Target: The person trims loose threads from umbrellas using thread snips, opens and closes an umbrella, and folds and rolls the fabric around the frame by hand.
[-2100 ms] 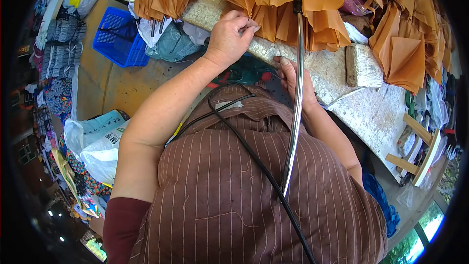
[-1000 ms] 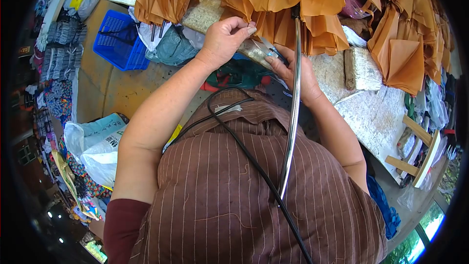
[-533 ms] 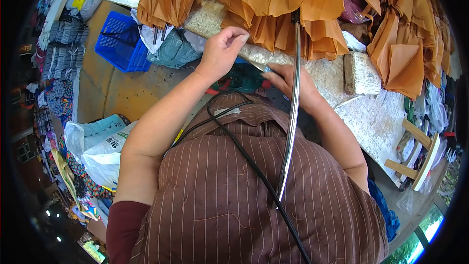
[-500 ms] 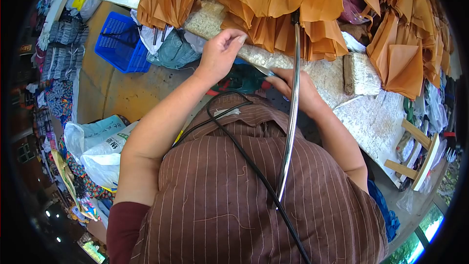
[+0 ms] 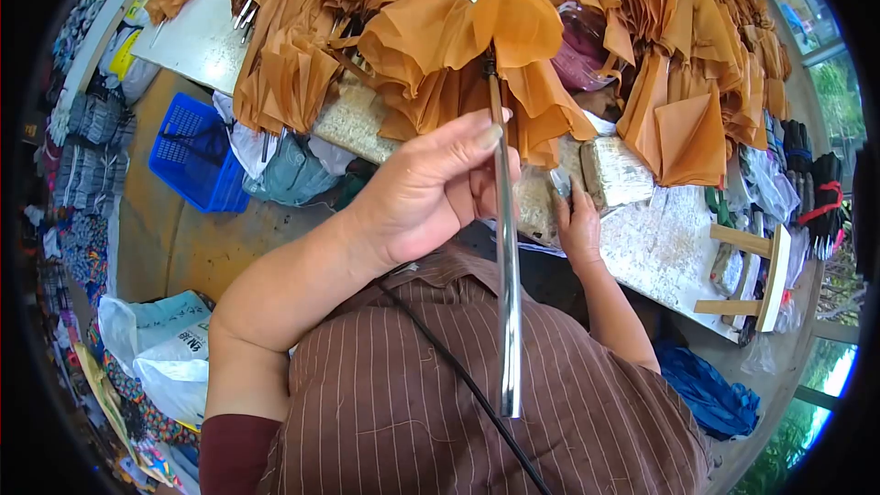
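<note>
"Table [image 5: 665, 252] first: pale, scuffed, with a near edge slanting from upper left down to the near right corner. And on top?"

"Orange cloth bundles [image 5: 674, 82], heaped across the far side and crowding the left stretch."

"Where to find the umbrella [image 5: 527, 27]?"

"Over the table, near the middle of the near edge, cloth end up. Then, past that edge, the metal shaft [image 5: 510, 330], slanting toward the person, lower end in front of the striped apron [image 5: 394, 376]. Open air on both sides of that lower length."

"Off the table?"

"Blue basket [image 5: 188, 179], beyond the left stretch of the near edge, with bags between."

"At the near right corner?"

"Wooden frame [image 5: 775, 280], then a strip of bare top, then the wrapped block [image 5: 623, 174], set back from the near edge."

"Hands?"

"Left hand [image 5: 426, 179], out past the near edge: thumb and curled fingers around the upper shaft. Right hand [image 5: 580, 227], just beside the block: partly closed, fingers on a small pale tool [image 5: 560, 181]. Impossible to tell whether touching the block."
</note>
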Demonstrator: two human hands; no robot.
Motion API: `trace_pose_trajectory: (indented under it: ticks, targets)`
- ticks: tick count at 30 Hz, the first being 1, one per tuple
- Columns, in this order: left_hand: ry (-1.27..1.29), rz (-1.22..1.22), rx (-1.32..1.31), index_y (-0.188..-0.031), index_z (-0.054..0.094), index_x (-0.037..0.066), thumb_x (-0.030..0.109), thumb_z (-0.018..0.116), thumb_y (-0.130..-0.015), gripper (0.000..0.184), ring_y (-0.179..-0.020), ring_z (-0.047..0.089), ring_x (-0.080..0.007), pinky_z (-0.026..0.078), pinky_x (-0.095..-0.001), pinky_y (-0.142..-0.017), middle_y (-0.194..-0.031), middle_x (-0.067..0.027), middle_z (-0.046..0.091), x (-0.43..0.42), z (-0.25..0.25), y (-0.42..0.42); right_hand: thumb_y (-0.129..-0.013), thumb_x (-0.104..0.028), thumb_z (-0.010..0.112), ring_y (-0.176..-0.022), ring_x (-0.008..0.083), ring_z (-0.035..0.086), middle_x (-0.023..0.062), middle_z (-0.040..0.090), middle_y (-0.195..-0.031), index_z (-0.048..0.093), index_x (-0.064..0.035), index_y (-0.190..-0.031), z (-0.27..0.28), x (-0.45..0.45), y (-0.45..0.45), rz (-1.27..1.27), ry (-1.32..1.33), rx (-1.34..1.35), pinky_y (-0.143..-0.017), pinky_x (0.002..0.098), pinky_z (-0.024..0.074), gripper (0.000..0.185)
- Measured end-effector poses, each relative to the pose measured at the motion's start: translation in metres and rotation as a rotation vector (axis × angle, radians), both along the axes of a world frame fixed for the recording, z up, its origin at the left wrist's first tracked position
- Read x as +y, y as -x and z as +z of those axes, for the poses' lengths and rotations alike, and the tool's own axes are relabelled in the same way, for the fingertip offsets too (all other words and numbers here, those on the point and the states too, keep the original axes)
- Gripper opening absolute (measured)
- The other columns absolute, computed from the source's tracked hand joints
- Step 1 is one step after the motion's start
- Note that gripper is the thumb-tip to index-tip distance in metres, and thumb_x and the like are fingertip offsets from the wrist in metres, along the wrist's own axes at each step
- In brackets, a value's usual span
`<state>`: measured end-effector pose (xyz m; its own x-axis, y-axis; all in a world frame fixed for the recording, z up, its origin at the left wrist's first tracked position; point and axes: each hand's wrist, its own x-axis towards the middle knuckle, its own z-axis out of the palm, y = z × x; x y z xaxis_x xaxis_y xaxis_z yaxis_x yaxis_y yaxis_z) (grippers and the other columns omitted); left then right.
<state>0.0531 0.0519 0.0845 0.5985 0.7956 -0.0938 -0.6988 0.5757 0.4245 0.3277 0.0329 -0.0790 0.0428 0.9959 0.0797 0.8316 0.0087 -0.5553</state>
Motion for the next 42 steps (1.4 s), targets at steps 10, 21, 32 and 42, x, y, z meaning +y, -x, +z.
trace_pose_trajectory:
  ticks: [10,21,32,42]
  targets:
    - [0.059,-0.129,-0.104,-0.121,0.040,0.003,0.014,0.050,-0.093,0.032,-0.080,0.062,-0.0228,0.051,-0.0402,-0.082,-0.091,-0.0091,0.057,-0.021,-0.003,0.001,-0.088,-0.027,0.055,-0.081,0.0379,0.057,0.0219,0.059,-0.087,0.050,-0.0021,-0.123,0.008,-0.022,0.014,0.050,0.059,0.091,-0.073,0.0432,0.0448,0.043]
    - [-0.017,-0.139,0.296,-0.106,0.044,0.005,0.015,0.063,-0.086,0.029,-0.062,0.064,-0.0208,0.056,-0.0357,-0.064,-0.079,-0.0079,0.058,-0.030,0.006,0.008,-0.088,-0.025,0.057,-0.074,0.0285,0.064,0.0195,0.064,-0.081,0.056,-0.0004,-0.116,0.010,-0.029,0.020,-0.032,0.177,0.306,-0.069,0.0367,0.0484,0.038]
    - [0.039,-0.155,0.182,-0.117,0.043,-0.001,0.029,0.037,-0.098,0.035,-0.073,0.066,-0.0253,0.053,-0.0431,-0.077,-0.089,-0.0143,0.061,-0.030,-0.036,0.012,-0.082,-0.026,0.067,-0.073,0.0174,0.063,0.0152,0.066,-0.082,0.060,0.0005,-0.111,0.023,-0.030,0.019,0.038,0.157,0.425,-0.068,0.0295,0.0486,0.039]
    - [0.077,-0.167,0.139,-0.120,0.043,-0.003,0.039,0.028,-0.099,0.049,-0.082,0.064,-0.0291,0.049,-0.0458,-0.085,-0.097,-0.0191,0.060,-0.030,-0.059,0.025,-0.080,-0.031,0.066,-0.076,0.0326,0.063,0.0184,0.064,-0.083,0.063,-0.0057,-0.108,0.096,-0.001,0.042,0.133,0.085,0.114,-0.069,0.0372,0.0487,0.038]
